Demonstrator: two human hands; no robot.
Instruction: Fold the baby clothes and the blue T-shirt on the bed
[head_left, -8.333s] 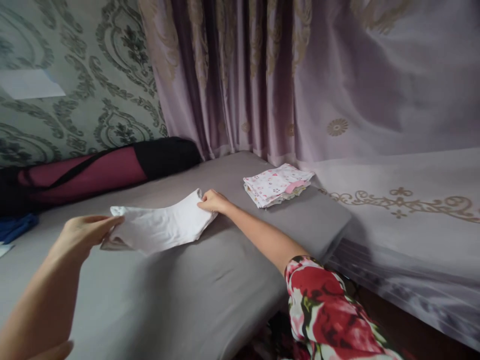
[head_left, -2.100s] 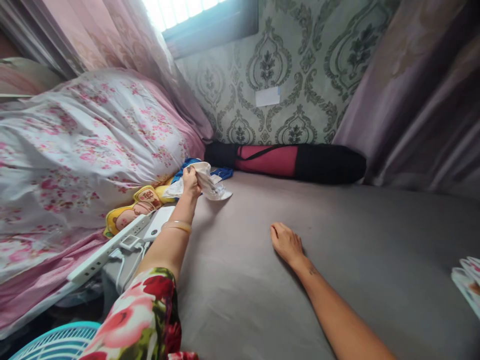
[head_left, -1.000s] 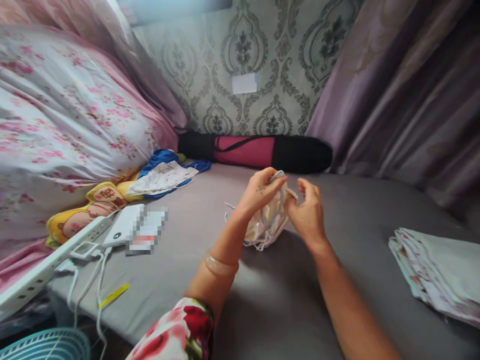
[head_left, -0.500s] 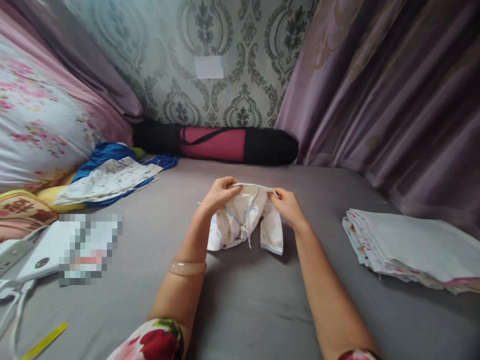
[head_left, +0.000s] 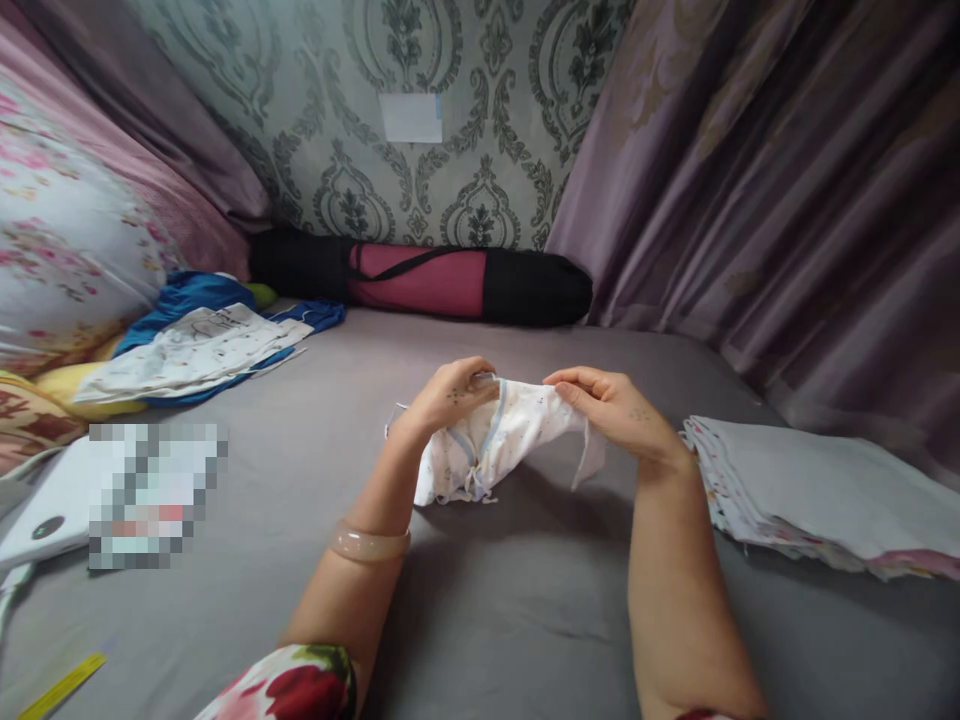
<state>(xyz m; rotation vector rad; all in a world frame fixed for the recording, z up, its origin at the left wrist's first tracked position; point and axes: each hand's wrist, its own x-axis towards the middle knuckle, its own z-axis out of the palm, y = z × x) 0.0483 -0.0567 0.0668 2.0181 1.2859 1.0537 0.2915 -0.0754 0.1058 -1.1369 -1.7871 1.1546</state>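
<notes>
A small white baby shirt (head_left: 517, 425) with pale blue trim and tie strings hangs between my hands, its lower part touching the grey sheet. My left hand (head_left: 456, 392) pinches it near the neckline; the fingertips are partly hidden behind the cloth. On the other side, my right hand (head_left: 611, 405) grips the upper edge between thumb and fingers, by the shoulder. One sleeve droops below the right hand. A pale bangle circles my left wrist.
To the right lies a stack of folded cloths (head_left: 817, 490). On the left are a white patterned garment (head_left: 199, 350) over blue cloth, a white device (head_left: 67, 500) and a yellow strip (head_left: 64, 690). A black and pink long bag (head_left: 420, 282) rests along the wall.
My right hand has moved right and turned, pulling that side of the shirt outward and up. My left hand stays at the neckline. The view has shifted slightly.
</notes>
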